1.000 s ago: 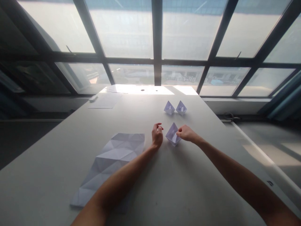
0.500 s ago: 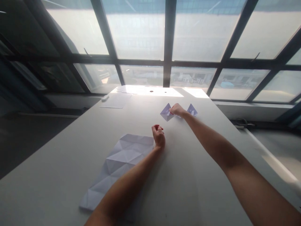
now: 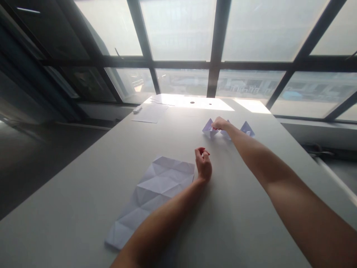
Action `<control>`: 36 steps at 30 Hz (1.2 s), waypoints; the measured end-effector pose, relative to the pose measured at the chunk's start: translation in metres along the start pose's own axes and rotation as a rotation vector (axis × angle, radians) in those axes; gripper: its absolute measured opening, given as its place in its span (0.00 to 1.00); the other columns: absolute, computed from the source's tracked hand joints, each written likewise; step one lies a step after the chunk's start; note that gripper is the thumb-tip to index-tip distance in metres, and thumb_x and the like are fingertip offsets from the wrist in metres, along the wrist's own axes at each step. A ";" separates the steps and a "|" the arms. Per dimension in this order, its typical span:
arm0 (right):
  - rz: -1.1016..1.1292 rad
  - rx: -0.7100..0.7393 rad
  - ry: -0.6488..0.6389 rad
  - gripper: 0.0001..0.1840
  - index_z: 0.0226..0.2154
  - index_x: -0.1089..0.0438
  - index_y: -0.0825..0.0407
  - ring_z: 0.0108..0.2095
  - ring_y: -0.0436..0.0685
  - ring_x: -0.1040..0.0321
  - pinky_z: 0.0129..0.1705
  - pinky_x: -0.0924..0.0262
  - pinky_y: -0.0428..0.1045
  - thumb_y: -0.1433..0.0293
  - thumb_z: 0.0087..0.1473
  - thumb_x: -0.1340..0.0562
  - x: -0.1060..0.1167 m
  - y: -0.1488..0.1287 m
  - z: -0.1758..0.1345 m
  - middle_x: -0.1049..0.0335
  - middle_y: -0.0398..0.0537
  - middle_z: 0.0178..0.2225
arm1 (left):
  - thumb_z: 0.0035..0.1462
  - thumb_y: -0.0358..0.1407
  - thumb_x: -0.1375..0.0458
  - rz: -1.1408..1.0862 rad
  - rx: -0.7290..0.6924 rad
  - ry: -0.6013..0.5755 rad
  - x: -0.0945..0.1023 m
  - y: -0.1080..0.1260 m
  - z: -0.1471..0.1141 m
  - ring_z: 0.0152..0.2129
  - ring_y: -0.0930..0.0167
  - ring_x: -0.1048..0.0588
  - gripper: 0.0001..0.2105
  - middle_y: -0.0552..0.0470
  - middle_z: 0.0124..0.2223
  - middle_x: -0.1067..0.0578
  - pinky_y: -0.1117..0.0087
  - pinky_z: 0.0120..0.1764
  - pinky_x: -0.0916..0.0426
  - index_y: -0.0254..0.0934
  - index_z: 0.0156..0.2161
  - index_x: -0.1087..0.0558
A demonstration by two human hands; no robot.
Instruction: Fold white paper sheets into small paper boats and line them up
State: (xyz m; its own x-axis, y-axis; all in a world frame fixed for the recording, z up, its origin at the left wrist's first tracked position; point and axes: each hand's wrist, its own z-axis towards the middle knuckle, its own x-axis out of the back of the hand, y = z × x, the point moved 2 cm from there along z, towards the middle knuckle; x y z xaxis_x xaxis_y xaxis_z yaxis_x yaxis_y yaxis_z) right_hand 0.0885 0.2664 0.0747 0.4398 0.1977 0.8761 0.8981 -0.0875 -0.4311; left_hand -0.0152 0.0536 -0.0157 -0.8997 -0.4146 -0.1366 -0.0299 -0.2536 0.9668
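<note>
My right hand (image 3: pixel 220 123) reaches to the far part of the table, its fingers pinched on the leftmost paper boat (image 3: pixel 208 130), a small pale purple and white folded piece with a pointed top. Partly behind that hand and forearm sits a second paper boat (image 3: pixel 225 134). A third paper boat (image 3: pixel 247 128) stands just right of it. Nearer to me, my left hand (image 3: pixel 204 163) rests on the table with fingers curled in and nothing visible in them. Beside its wrist lies a large white sheet (image 3: pixel 156 182) creased into triangles, partly covered by my left forearm.
The white table (image 3: pixel 83 190) runs toward large framed windows. At its far left lie a flat white sheet (image 3: pixel 149 113), a small white object (image 3: pixel 137 109) and thin dark strips. Two holes pierce the far end. Cables lie on the floor at right.
My view has turned slightly left, so everything sits further right in the picture. My right hand stays at the leftmost paper boat, which now looks more upright. My left hand keeps its curled pose.
</note>
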 end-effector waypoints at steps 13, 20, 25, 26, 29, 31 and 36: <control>0.089 0.013 0.081 0.10 0.21 0.26 0.61 0.16 0.49 0.40 0.22 0.43 0.45 0.72 0.51 0.35 0.012 0.004 -0.005 0.34 0.47 0.14 | 0.60 0.31 0.51 -0.008 0.007 -0.004 0.002 0.005 0.000 0.24 0.75 0.33 0.05 0.54 0.33 0.31 0.75 0.29 0.36 0.38 0.41 0.36; 0.181 0.094 0.206 0.13 0.23 0.26 0.61 0.20 0.50 0.36 0.23 0.45 0.44 0.69 0.54 0.36 0.037 0.018 -0.039 0.31 0.50 0.18 | 0.53 0.28 0.51 -0.068 0.176 -0.186 -0.004 0.034 0.014 0.16 0.79 0.39 0.08 0.54 0.30 0.30 0.78 0.19 0.44 0.36 0.39 0.34; 0.237 0.167 0.218 0.14 0.22 0.27 0.59 0.20 0.48 0.38 0.23 0.47 0.43 0.68 0.55 0.39 0.028 0.035 -0.083 0.30 0.48 0.20 | 0.50 0.27 0.49 0.105 0.176 -0.467 0.011 0.085 0.029 0.17 0.77 0.31 0.10 0.50 0.31 0.26 0.78 0.18 0.43 0.34 0.37 0.29; 0.243 0.180 0.204 0.15 0.21 0.27 0.59 0.19 0.48 0.39 0.23 0.47 0.44 0.68 0.55 0.39 0.024 0.038 -0.092 0.30 0.47 0.19 | 0.51 0.28 0.48 0.163 0.109 -0.542 0.023 0.096 0.031 0.18 0.76 0.29 0.10 0.49 0.32 0.25 0.77 0.19 0.41 0.35 0.37 0.28; 0.258 0.221 0.152 0.17 0.20 0.28 0.58 0.19 0.48 0.40 0.24 0.48 0.44 0.68 0.56 0.41 0.011 0.045 -0.118 0.32 0.45 0.18 | 0.52 0.31 0.45 0.419 -0.107 -0.621 0.083 0.116 0.030 0.24 0.70 0.25 0.07 0.49 0.31 0.23 0.71 0.27 0.31 0.38 0.35 0.24; 0.262 0.248 0.120 0.18 0.20 0.28 0.57 0.19 0.48 0.40 0.24 0.48 0.44 0.67 0.57 0.42 0.001 0.050 -0.133 0.32 0.45 0.18 | 0.53 0.35 0.42 0.627 -0.222 -0.651 0.137 0.118 0.022 0.36 0.64 0.22 0.08 0.47 0.38 0.21 0.64 0.40 0.28 0.42 0.38 0.22; 0.255 0.281 0.078 0.18 0.19 0.30 0.56 0.19 0.49 0.39 0.23 0.50 0.44 0.67 0.56 0.43 -0.025 0.067 -0.163 0.33 0.44 0.17 | 0.58 0.45 0.44 1.183 -0.327 -0.848 0.245 0.095 -0.009 0.64 0.59 0.43 0.25 0.53 0.66 0.38 0.50 0.63 0.52 0.52 0.61 0.34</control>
State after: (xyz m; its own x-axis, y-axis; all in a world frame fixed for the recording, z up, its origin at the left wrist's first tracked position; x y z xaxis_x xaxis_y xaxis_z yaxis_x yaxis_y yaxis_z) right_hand 0.1397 0.0962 0.0593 0.6574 0.1286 0.7425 0.7274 0.1489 -0.6699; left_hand -0.2345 -0.0798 0.0411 -0.3151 0.0747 0.9461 0.8727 -0.3689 0.3198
